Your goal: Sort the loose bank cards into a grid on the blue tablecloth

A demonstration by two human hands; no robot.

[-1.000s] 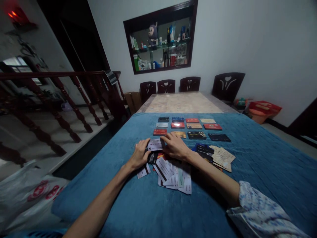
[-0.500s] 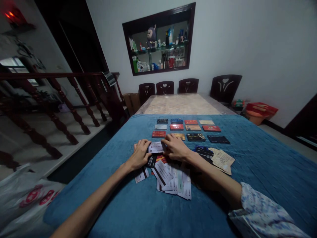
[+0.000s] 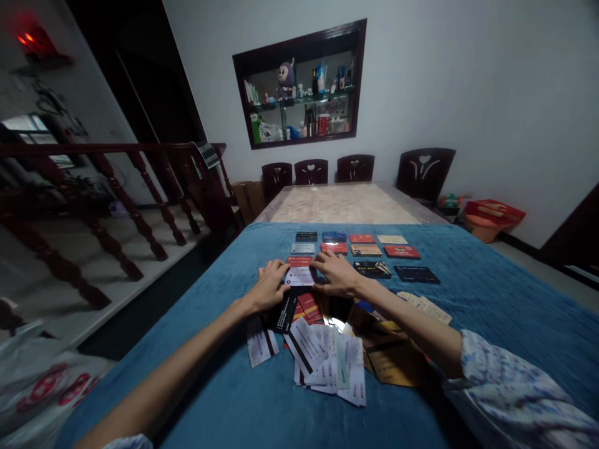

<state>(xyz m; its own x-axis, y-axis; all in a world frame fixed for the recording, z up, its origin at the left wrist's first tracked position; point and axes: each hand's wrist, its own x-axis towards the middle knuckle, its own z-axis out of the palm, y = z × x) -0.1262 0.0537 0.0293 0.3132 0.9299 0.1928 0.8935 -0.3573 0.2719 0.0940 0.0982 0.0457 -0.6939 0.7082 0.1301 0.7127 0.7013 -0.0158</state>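
Note:
A white card with printed text lies between my hands, just in front of a red card stack. My left hand grips its left end with bent fingers. On the opposite end is my right hand, closed with thumb and fingers at the edge. Whether it is one card or a thin stack, I cannot tell. Under and before the hands are a black card, red cards and a loose fan of white cards with dark stripes. Tan cards lie partly beneath my right forearm.
Neat rows of card stacks stand farther back on the blue cloth, among them a black-and-gold stack and a dark blue stack. Beige cards lie right of my forearm. Chairs line the far end.
Both hands have carried the white card slightly forward, closer to the red stack. The view has shifted, and more of the loose cards near me shows.

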